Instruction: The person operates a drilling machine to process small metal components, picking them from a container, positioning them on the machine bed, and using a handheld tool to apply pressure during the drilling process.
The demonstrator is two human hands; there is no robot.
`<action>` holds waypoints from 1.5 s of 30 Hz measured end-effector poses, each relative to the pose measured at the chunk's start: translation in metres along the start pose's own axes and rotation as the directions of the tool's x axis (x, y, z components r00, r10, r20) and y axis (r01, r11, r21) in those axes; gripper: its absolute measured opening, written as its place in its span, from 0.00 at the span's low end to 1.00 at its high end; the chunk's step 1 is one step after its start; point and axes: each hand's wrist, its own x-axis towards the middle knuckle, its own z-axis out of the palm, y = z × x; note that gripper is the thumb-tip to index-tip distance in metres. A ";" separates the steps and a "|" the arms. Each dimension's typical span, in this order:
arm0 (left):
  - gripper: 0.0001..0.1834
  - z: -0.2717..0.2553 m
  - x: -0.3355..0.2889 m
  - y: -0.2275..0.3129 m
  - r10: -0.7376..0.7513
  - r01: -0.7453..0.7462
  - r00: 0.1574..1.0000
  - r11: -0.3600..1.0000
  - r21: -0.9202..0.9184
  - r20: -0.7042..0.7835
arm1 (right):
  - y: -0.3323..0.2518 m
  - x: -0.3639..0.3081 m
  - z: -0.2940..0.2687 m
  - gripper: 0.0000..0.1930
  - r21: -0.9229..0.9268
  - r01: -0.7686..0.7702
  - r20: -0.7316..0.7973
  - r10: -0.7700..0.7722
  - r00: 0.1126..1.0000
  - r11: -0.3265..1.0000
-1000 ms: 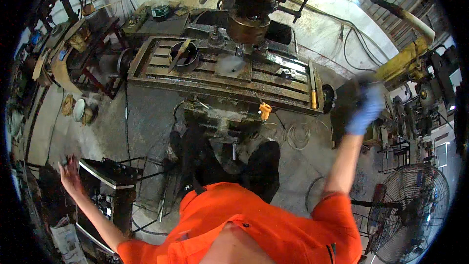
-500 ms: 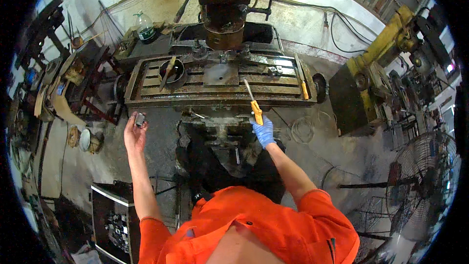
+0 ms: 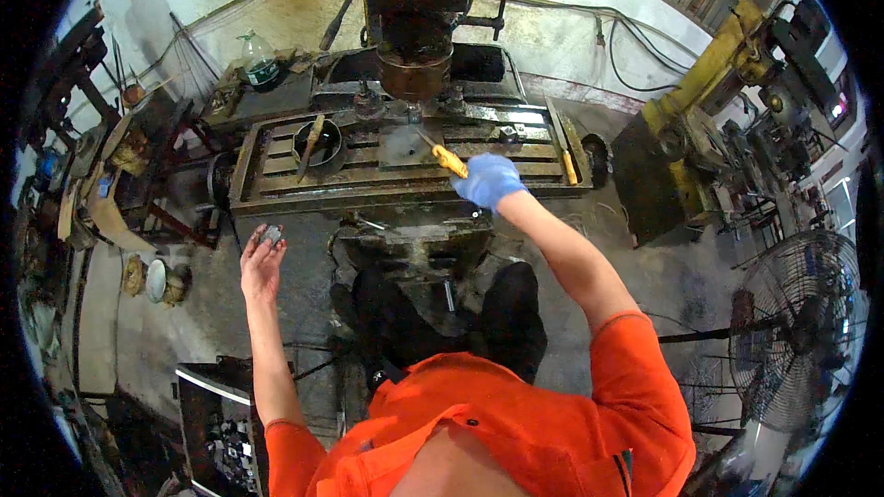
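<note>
My right hand (image 3: 488,181), in a blue glove, is closed round a yellow-handled tool (image 3: 449,160) with a thin metal shaft. Its tip points forward and left, over the square metal plate (image 3: 401,145) in the middle of the slotted machine table (image 3: 304,193). Whether the tip touches the plate I cannot tell. Bare and ungloved, my left hand (image 3: 261,262) is held up left of the table's front edge, its fingers round a small grey metal block (image 3: 273,235). The machine's spindle head (image 3: 414,69) hangs just behind the plate.
On the table stand a dark pot (image 3: 324,149) with a brush (image 3: 313,140) across it, a small metal part (image 3: 508,134) and another yellow-handled tool (image 3: 570,167). A box of metal pieces (image 3: 230,451) sits lower left. A large fan (image 3: 796,331) stands at right.
My right hand has moved forward over the table, and the tool has swung to point further left. My left hand still has the metal block, turned slightly.
</note>
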 end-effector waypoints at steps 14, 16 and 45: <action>0.19 0.108 0.020 -0.010 -0.132 0.026 0.964 0.910 0.414 0.230 | 0.025 -0.027 -0.007 0.26 0.315 0.133 0.189 -0.199 0.961 0.940; 0.18 0.136 0.034 -0.031 -0.174 -0.010 0.945 0.832 0.554 0.277 | 0.031 -0.052 -0.007 0.26 0.304 0.242 0.128 -0.292 0.948 0.921; 0.09 0.232 0.158 -0.146 0.195 -0.652 0.694 -0.239 0.720 0.693 | 0.122 -0.059 0.103 0.20 0.537 0.098 -0.295 0.078 0.952 0.838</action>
